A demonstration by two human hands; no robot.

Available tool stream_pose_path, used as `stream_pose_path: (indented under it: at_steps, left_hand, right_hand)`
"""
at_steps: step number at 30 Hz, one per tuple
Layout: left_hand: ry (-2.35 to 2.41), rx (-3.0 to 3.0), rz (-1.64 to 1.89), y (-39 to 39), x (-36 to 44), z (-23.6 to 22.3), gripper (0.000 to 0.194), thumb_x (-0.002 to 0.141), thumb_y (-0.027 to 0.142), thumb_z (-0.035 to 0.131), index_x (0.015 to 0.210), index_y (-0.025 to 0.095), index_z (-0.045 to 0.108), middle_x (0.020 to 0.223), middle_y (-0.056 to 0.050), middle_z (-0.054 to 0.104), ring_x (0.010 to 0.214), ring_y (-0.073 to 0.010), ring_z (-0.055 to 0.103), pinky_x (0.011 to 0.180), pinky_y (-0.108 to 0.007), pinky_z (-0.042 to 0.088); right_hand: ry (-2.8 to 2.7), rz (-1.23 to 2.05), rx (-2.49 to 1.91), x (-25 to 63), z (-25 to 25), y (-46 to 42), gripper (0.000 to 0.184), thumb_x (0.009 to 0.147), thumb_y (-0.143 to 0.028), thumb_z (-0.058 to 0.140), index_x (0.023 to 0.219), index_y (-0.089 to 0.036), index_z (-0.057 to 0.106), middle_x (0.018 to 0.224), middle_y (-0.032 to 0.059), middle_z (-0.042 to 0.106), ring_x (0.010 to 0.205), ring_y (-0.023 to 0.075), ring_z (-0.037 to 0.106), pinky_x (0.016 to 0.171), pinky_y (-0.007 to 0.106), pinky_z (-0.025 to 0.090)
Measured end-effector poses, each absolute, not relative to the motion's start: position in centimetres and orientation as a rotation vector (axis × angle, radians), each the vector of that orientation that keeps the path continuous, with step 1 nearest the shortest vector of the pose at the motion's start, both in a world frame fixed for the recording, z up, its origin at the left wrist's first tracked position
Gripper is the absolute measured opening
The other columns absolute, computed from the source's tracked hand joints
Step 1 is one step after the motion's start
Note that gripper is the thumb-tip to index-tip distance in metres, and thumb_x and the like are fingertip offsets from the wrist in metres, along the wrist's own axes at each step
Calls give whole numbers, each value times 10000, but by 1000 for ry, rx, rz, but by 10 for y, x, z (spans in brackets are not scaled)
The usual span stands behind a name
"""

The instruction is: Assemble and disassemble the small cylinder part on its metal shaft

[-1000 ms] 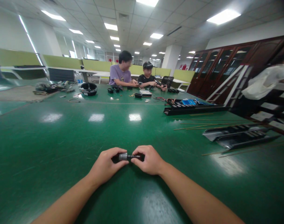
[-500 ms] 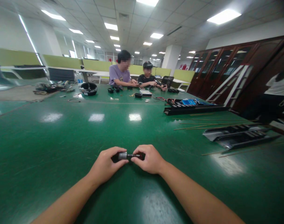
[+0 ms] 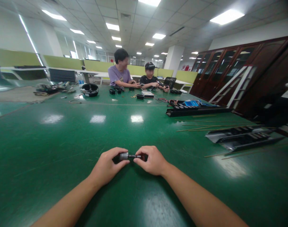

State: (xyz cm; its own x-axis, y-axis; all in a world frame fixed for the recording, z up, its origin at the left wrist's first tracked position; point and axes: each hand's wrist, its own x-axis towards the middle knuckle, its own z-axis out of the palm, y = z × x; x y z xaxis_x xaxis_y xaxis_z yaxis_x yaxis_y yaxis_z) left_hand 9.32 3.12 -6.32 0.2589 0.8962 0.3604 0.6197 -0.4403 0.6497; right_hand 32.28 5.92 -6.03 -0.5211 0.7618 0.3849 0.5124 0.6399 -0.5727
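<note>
Both my hands meet over the near middle of a green table (image 3: 63,138). My left hand (image 3: 106,167) is closed around the dark body of a small cylindrical part with a silver collar (image 3: 124,156). My right hand (image 3: 151,160) pinches the thin dark shaft (image 3: 134,156) that sticks out of that collar. The two pieces lie in one line, held just above the table. The rest of the part is hidden inside my fingers.
Long black trays (image 3: 240,138) and thin rods (image 3: 205,127) lie at the right. A longer black tray (image 3: 193,110) with a blue item sits further back. Two people (image 3: 120,74) sit at the far end among small boxes and a black ring (image 3: 90,90). Wooden cabinets (image 3: 229,66) line the right wall.
My hands have edged slightly away from me with the part. The person in white at the right has moved almost out of view. The seated person in purple has leaned left.
</note>
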Motion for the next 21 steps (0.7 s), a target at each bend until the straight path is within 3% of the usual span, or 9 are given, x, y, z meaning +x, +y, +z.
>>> stream_pose_path:
  at_steps: [21]
  left_hand:
    - [1416,2133,1055,34,93,-63,287,811,341,710,1080,253,663,1051,-27,706,981,-213,651,909,-347,512]
  right_hand:
    - [-2210,500,-1002,328,-60,63,67,795,-245,693,811,-180,687,701,13,657,625,144,592,638,254,443]
